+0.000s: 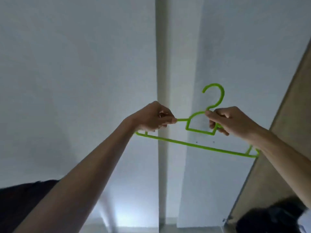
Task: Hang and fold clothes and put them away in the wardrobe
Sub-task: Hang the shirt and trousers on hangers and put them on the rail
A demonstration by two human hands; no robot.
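Note:
A bright green plastic hanger (198,145) is held up in front of a pale wall, hook pointing up. My left hand (151,117) grips its left shoulder bar, fingers curled round it. My right hand (230,120) pinches the neck just below the hook, thumb and fingers round the plastic. Nothing hangs on the hanger. No clothes are seen on it or in either hand.
A white vertical post or wall edge (162,64) runs down the middle behind the hands. A beige wooden panel (286,132) slants along the right side. Dark fabric (20,204) lies at the lower left, and a dark shape (272,217) sits at the lower right.

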